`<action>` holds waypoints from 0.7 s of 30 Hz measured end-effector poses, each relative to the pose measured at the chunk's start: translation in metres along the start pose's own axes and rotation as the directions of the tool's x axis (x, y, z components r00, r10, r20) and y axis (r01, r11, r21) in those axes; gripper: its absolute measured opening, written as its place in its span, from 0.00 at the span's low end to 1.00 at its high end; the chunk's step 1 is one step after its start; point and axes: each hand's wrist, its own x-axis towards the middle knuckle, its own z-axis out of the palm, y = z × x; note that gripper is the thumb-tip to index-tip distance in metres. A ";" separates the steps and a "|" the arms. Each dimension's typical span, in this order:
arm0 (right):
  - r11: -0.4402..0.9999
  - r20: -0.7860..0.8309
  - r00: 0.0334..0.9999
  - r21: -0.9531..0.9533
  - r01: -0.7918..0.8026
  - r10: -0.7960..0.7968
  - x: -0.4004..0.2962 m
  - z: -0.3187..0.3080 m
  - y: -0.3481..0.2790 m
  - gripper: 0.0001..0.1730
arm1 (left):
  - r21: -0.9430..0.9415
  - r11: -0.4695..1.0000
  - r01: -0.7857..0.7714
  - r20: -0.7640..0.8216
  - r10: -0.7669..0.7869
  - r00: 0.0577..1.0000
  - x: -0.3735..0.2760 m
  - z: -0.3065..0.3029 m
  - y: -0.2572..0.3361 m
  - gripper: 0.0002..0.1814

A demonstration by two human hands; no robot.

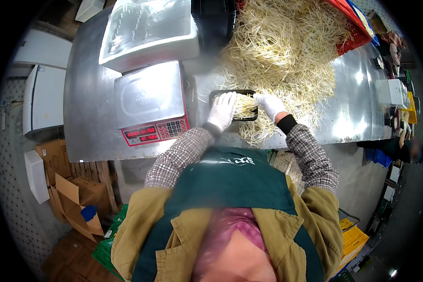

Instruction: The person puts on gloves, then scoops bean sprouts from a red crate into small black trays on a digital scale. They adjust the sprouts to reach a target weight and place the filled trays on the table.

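A black plastic tray point(247, 118) with bean sprouts point(244, 105) in it lies on the steel table before me. My left hand point(222, 110), in a white glove, rests over the tray's left part, its fingers on the sprouts. At the tray's right end is my right hand point(270, 105), also gloved, with its fingertips at the rim and the sprouts; whether it grips anything cannot be told. A big heap of bean sprouts point(282, 49) spreads behind and to the right of the tray. Left of my hands stands a digital scale point(149, 95) with a bare steel plate and a lit red display.
A white foam box point(155, 53) lined with clear plastic stands behind the scale, beside stacked black trays point(213, 21). A red crate point(356, 31) lies at the heap's right. Cardboard boxes point(88, 190) are on the floor at left. Another person point(396, 144) is at far right.
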 end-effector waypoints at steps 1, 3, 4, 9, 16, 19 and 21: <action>1.000 -0.017 1.000 -0.020 0.015 -0.015 -0.007 -0.016 0.005 0.08 | -0.002 1.000 -0.013 -0.003 0.013 1.000 0.001 0.000 0.001 0.31; 1.000 0.010 1.000 -0.003 0.002 -0.002 -0.013 -0.049 0.024 0.08 | 0.019 1.000 0.021 0.037 -0.021 0.999 0.003 -0.003 0.004 0.31; 0.999 -0.023 1.000 0.041 -0.017 0.018 -0.018 -0.070 0.028 0.08 | 0.029 0.999 0.040 0.055 -0.041 0.998 0.005 -0.005 0.006 0.31; 0.858 0.009 0.993 0.502 -0.106 0.117 -0.026 -0.140 0.001 0.13 | -0.125 0.989 0.075 0.125 -0.059 0.990 0.008 -0.030 -0.002 0.28; 0.910 -0.172 0.981 0.386 0.154 -0.093 0.011 -0.026 -0.045 0.15 | -0.758 0.568 0.320 -0.066 -0.555 0.829 -0.003 -0.036 -0.038 0.23; 0.980 -0.259 0.951 0.063 0.191 -0.169 0.008 -0.001 -0.043 0.24 | -0.488 0.869 0.086 -0.060 -0.132 0.989 0.004 -0.061 -0.008 0.46; 0.982 -0.290 0.944 0.055 0.181 -0.158 -0.003 -0.007 -0.048 0.31 | -0.151 0.987 -0.057 0.083 0.070 0.994 0.010 -0.057 0.010 0.55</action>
